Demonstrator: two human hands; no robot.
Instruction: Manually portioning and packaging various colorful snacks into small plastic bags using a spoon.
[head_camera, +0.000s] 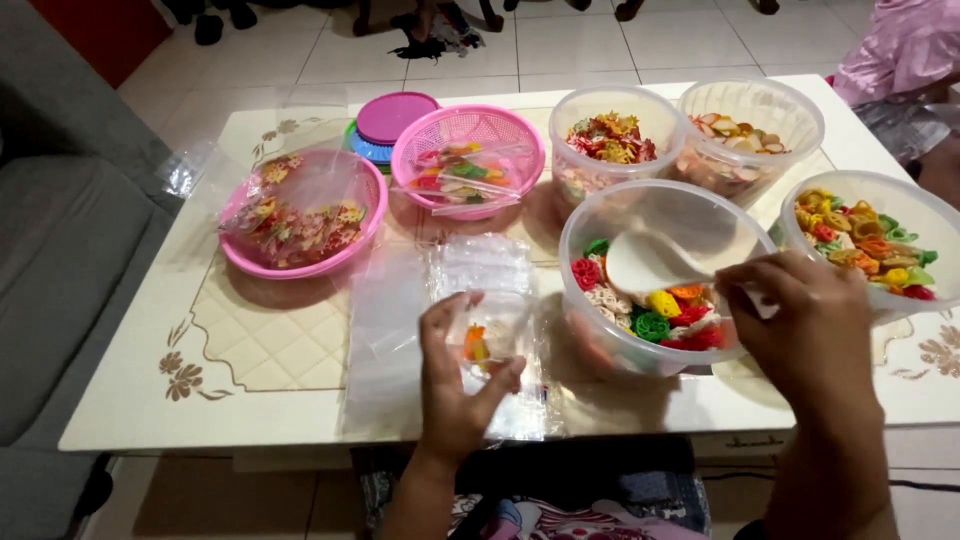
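My left hand holds up a small clear plastic bag with a few coloured snack pieces inside, above the table's front edge. My right hand grips the handle of a white scoop, whose bowl sits inside a clear plastic tub of mixed colourful wheel-shaped crackers. The tub stands just right of the bag. Beneath the left hand lies a stack of empty clear bags.
On the white table stand a pink bowl with filled bags, a pink basket, stacked lids, and three more clear tubs of crackers. A grey sofa is on the left.
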